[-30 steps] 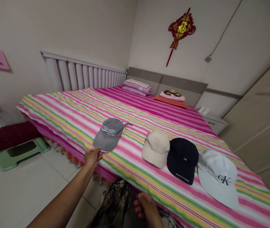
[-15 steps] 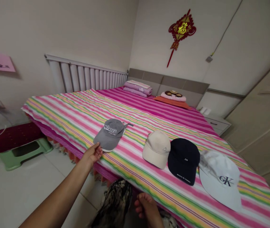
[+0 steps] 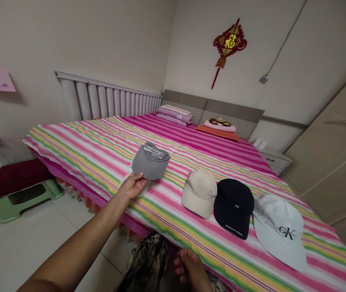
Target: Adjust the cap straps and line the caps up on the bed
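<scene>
My left hand [image 3: 135, 185] pinches the brim of a grey baseball cap [image 3: 151, 163] with white lettering, holding it raised and tilted over the bed. Under it lies a pale cap [image 3: 142, 192], mostly hidden by the grey one and my hand. Low in the view, my right hand [image 3: 191, 265] hangs by the bed's front edge with its fingers curled in and nothing visible in them. To the right of the grey cap a beige cap [image 3: 199, 194], a black cap [image 3: 234, 207] and a white cap [image 3: 279, 231] with "GK" letters sit in a row, brims toward me.
A striped sheet [image 3: 97, 150] covers the bed. Folded bedding [image 3: 176, 114] and a pink pillow-like bundle [image 3: 220, 125] lie by the headboard [image 3: 218, 111]. On the floor at left stands a green stool [image 3: 24, 198] with a dark red cushion [image 3: 11, 174].
My left hand has lifted the grey cap up and to the right, uncovering part of the pale cap beneath. My right hand has hardly moved.
</scene>
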The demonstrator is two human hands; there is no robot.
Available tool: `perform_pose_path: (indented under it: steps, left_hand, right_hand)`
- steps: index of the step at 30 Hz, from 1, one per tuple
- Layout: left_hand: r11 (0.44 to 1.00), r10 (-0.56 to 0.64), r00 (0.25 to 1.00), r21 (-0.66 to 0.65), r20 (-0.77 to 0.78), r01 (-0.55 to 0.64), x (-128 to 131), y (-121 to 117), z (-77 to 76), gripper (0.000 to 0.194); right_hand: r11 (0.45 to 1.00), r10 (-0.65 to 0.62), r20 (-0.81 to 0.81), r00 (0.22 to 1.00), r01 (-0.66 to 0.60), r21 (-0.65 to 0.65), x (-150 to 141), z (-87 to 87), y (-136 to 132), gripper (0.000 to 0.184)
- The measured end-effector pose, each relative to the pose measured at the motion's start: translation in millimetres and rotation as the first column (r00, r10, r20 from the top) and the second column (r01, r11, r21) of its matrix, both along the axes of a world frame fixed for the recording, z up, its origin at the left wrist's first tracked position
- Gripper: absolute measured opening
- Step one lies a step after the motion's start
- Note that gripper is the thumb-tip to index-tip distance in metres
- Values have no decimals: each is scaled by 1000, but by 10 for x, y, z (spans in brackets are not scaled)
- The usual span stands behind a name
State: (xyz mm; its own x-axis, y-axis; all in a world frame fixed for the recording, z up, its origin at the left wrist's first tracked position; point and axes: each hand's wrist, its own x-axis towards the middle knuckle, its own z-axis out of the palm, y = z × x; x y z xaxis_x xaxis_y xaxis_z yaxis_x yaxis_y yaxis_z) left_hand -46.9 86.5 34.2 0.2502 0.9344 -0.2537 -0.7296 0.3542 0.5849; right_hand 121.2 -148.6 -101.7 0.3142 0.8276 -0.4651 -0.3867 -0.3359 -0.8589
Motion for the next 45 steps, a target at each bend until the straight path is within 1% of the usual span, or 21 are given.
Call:
perform_pose_path:
  steps: [1,2,3,5,7,9,11,13,15,17,19,23,25,27,29,32,34,36,39,41,45]
  left_hand:
    - [999,-42,999,36,32,41,22,-81,-66,37]
    - [990,-113,990,94,80,106,42,-174,-153,40]
    - [975,-189,975,139,115,173,62,-279,-258,42]
    - [937,-330,935,167,130,307,100,-526,-502,43]
    - [863,-497,858,167,126,476,130,-811,-751,39]
    - [784,-619,773,181,139,595,140,-1090,-961,42]
    - [694,-719,683,188,128,695,116,-1301,-1106,48]
    - [619,-785,606,203,130,758,64,-1397,-1183,47]
    - [600,-800,578,208,162,772,9,-1374,-1207,44]
    - [610,-792,576,199,205,767,-18,-1278,-1188,40]
    - [603,-795,564,200,223,772,5,-1173,-1128,41]
    - [557,-830,519,240,205,795,171,-1075,-893,51]
    - [549,-836,513,259,195,795,263,-1067,-755,56]
    - [570,-821,533,277,203,773,334,-1060,-638,57]
    - [601,-799,560,284,220,747,376,-1043,-550,55]
    - [633,-774,595,236,217,737,386,-1008,-456,42]
    - [640,-767,610,168,197,750,369,-989,-403,28]
    - [649,-758,627,119,177,751,347,-981,-352,20]
    - [670,-742,654,150,144,727,328,-991,-285,20]
    - [652,-757,646,199,100,732,328,-1009,-246,27]
    - [575,-806,592,235,1,784,338,-1064,-167,32]
  right_hand:
    - [1000,4,-17,1000,-3,9,13,63,21,42]
    - [1000,6,-36,999,-5,26,30,149,46,42]
    - [998,5,-62,998,-2,59,51,256,75,41]
    - [987,21,-110,994,-2,162,96,517,141,38]
    - [949,74,-173,982,-16,315,139,783,203,42]
    - [919,86,-271,959,29,392,173,987,247,45]
    - [908,16,-340,940,129,398,198,1095,252,44]
    - [896,-73,-362,929,220,385,214,1124,211,39]
    - [889,-114,-359,926,256,380,218,1123,130,31]
    - [890,-113,-354,929,253,380,210,1136,37,25]
    - [892,-92,-347,933,232,387,192,1176,-43,24]
    - [885,-90,-334,938,229,405,161,1269,-128,32]
    - [888,-107,-344,933,245,389,166,1292,-153,34]
    - [891,-124,-332,935,252,377,184,1297,-182,31]
    - [891,-128,-305,944,245,381,216,1288,-221,22]
    - [877,-136,-298,945,255,407,294,1239,-299,10]
    - [863,-146,-296,944,267,428,362,1178,-355,12]
    - [851,-161,-283,946,278,446,427,1111,-403,16]
    - [836,-196,-288,937,313,450,474,1055,-451,25]
    - [839,-216,-299,930,333,431,458,1070,-472,27]
    - [866,-195,-273,942,296,403,375,1141,-536,38]
